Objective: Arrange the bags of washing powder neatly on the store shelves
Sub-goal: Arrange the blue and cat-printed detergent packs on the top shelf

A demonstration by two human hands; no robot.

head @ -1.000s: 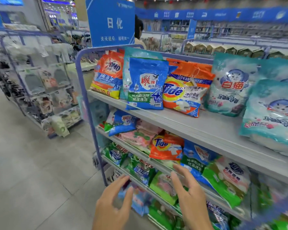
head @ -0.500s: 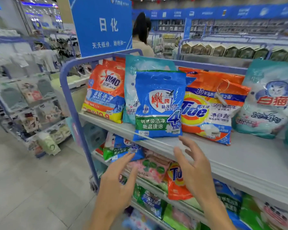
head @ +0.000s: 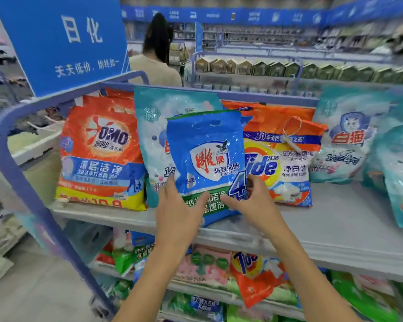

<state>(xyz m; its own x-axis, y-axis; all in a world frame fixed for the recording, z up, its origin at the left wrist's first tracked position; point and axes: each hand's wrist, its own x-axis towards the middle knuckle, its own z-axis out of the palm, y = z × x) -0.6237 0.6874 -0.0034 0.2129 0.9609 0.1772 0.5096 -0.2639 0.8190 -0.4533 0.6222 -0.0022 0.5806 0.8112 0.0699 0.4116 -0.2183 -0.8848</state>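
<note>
A blue rectangular sign with white characters (head: 63, 43) stands upper left; just right, a dark-haired person in a beige top (head: 157, 68).

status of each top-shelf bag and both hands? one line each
blue bag: slightly tilted at shelf front, gripped by both hands.
left hand: grips the blue bag's lower left edge.
right hand: grips the blue bag's lower right.
red bag: upright, leaning back, untouched.
teal bag: upright behind the blue bag, partly covered.
orange bag: leaning back, left edge covered.
cat bag: upright, untouched.
</note>
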